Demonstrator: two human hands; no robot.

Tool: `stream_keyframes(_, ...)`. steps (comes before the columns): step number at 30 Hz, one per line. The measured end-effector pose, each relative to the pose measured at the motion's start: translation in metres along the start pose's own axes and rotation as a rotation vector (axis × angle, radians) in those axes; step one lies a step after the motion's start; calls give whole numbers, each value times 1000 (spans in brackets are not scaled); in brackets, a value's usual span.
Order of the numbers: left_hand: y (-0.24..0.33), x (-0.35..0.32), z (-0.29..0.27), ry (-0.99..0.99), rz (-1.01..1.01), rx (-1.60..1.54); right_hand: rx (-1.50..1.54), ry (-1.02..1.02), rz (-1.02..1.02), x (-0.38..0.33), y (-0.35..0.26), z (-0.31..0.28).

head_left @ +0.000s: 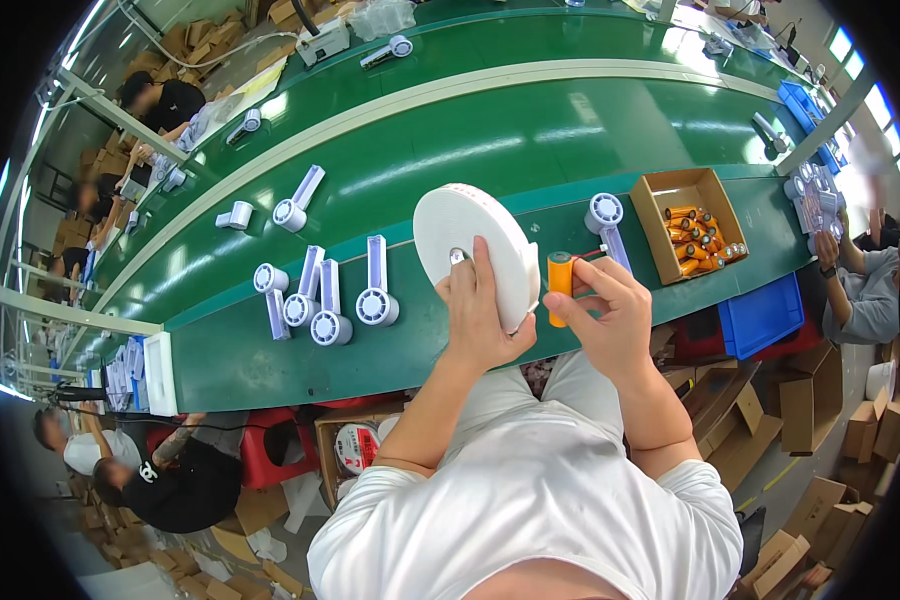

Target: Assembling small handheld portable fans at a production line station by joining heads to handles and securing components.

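My left hand [480,315] grips a large white roll of tape [475,245], with fingers across its side near the core hole. Between the thumb and fingers of my right hand [610,315] is an orange cylindrical battery [559,288], upright, with a thin red wire at its top. The battery is just right of the roll's edge. Behind my right hand lies a pale handheld fan housing [605,213], its long handle partly hidden. An open cardboard box [660,255] of several orange batteries stands to the right.
Several pale fan housings [377,305] lie left on the green table [240,360]. More rest on the green conveyor belt [400,140]. A blue bin [762,318] sits below the table's right edge. People work at both sides; a co-worker's hand [827,249] is at far right.
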State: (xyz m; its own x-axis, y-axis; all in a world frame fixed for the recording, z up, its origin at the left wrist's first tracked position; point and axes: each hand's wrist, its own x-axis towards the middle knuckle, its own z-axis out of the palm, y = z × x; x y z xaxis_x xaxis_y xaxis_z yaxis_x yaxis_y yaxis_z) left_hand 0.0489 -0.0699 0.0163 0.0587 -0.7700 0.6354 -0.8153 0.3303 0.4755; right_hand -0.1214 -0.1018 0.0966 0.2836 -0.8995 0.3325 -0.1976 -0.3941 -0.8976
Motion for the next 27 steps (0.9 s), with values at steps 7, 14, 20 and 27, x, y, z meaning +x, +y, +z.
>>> stream_keyframes(7,-2,4,-13,-86,98,163,-76,-27,-8,3,0,4)
stream_keyframes(14,12,8,-22,-224,44,181,60,-156,199,5,15,-12)
stream_keyframes(20,21,1,-23,-283,-227,38,388,103,133,-3,20,-20)
stream_keyframes(27,53,-8,-15,-214,-25,42,532,341,-24,-3,38,6)
